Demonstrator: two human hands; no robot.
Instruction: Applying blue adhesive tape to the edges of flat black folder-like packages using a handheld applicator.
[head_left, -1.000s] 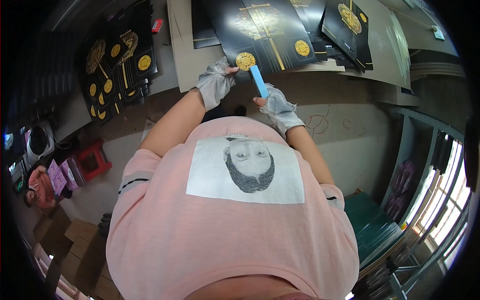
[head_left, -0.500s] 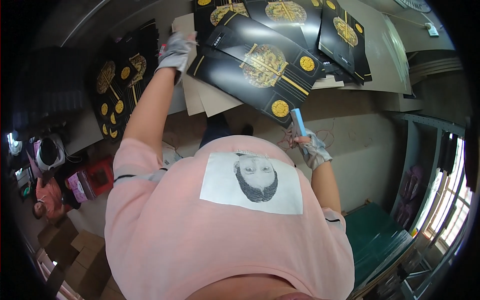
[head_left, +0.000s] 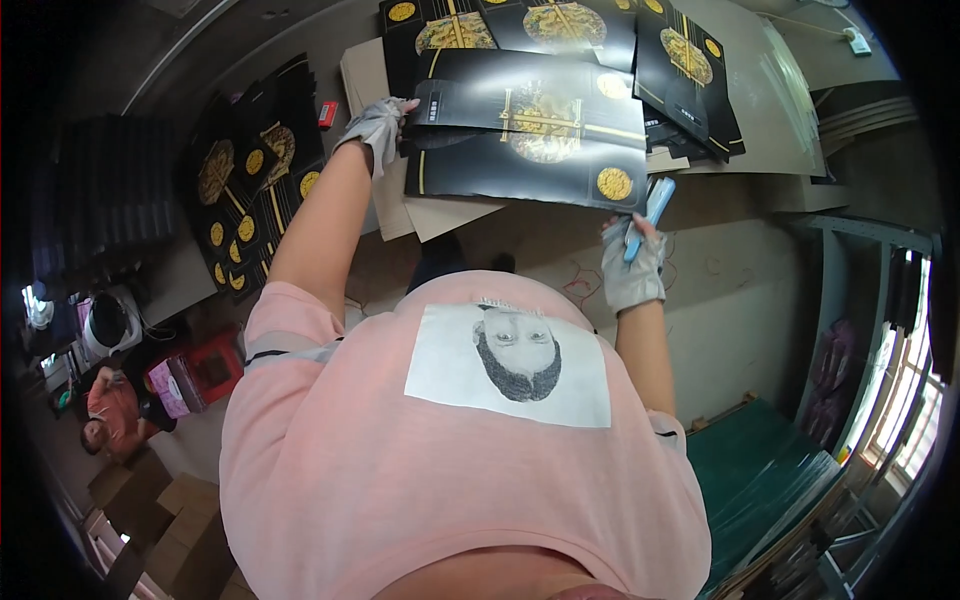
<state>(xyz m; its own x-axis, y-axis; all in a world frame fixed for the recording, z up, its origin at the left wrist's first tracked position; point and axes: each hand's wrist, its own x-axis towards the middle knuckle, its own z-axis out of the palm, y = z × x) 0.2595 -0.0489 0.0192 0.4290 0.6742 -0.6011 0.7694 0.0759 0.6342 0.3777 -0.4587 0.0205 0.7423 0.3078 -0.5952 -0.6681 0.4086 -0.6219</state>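
Note:
A large black printed sheet (head_left: 530,172) with a gold round emblem and gold bands lies nearly level in front of me, its near edge reaching past the table. At its left edge is my left hand (head_left: 378,130), in a grey-white glove with bare fingertips, closed on the border with the thumb on top. My right hand (head_left: 633,265), gloved the same way, is closed around a light blue bar-shaped tool (head_left: 655,203); its exact kind is unclear. Those right fingertips also meet the sheet's near right corner. Fingers beneath the sheet are hidden.
More black-and-gold sheets (head_left: 685,60) lie at the back, over grey-brown boards (head_left: 395,195). Another pile (head_left: 250,165) sits at the left beside a small red box (head_left: 327,114). Cardboard boxes (head_left: 185,530) and another person (head_left: 115,415) are at lower left; a green-topped surface (head_left: 755,480) is at lower right.
The sheet has turned from a slant to nearly level, its right end rising. My right hand has moved up and right with the blue tool; my left hand has shifted slightly right and down.

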